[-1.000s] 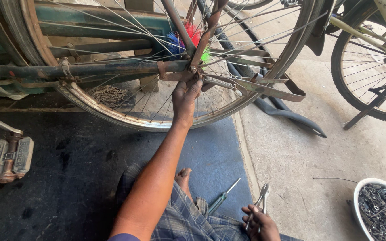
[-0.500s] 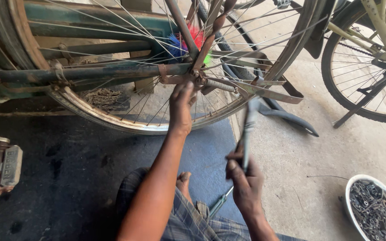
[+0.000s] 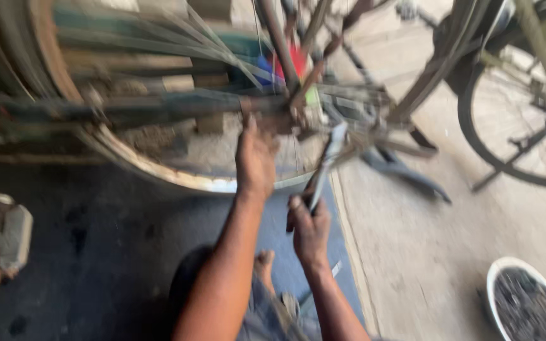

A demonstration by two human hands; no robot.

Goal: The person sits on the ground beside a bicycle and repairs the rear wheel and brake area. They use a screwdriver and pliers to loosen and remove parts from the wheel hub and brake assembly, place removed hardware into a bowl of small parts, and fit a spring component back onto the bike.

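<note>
Nearest of all, a bent knee in checked cloth [image 3: 266, 316] is seen at the bottom, with a bare foot [image 3: 263, 265] beside it on a blue mat [image 3: 285, 252]. A thin tool [image 3: 323, 281] lies on that mat by the leg; it is too blurred to tell its kind.

A little farther up, the right hand [image 3: 309, 230] is raised. Its fingers are wrapped tight around the handle of a metal tool [image 3: 325, 167], maybe pliers or a wrench. The tool's top end is pointed up toward the middle of the wheel, and it seems not quite set on any part yet, though the blur makes this hard to tell.

Farther on, the left hand [image 3: 255, 161] is pressed against the middle part of the big bike wheel [image 3: 159, 170], where the bars of the bike frame [image 3: 127, 104] come together. Whether its fingers are closed on something small or only laid flat cannot be told.

So the work looks only just started: the wheel is steadied, the tool is brought up, but no turning or pulling is shown. The wheel is on the bike, so the fixing seems mostly left to do.

Off to the right, a white bowl [image 3: 494, 278] full of small dark metal bits is set on the ground. Farthest away, another bike wheel [image 3: 475, 136] is seen.
</note>
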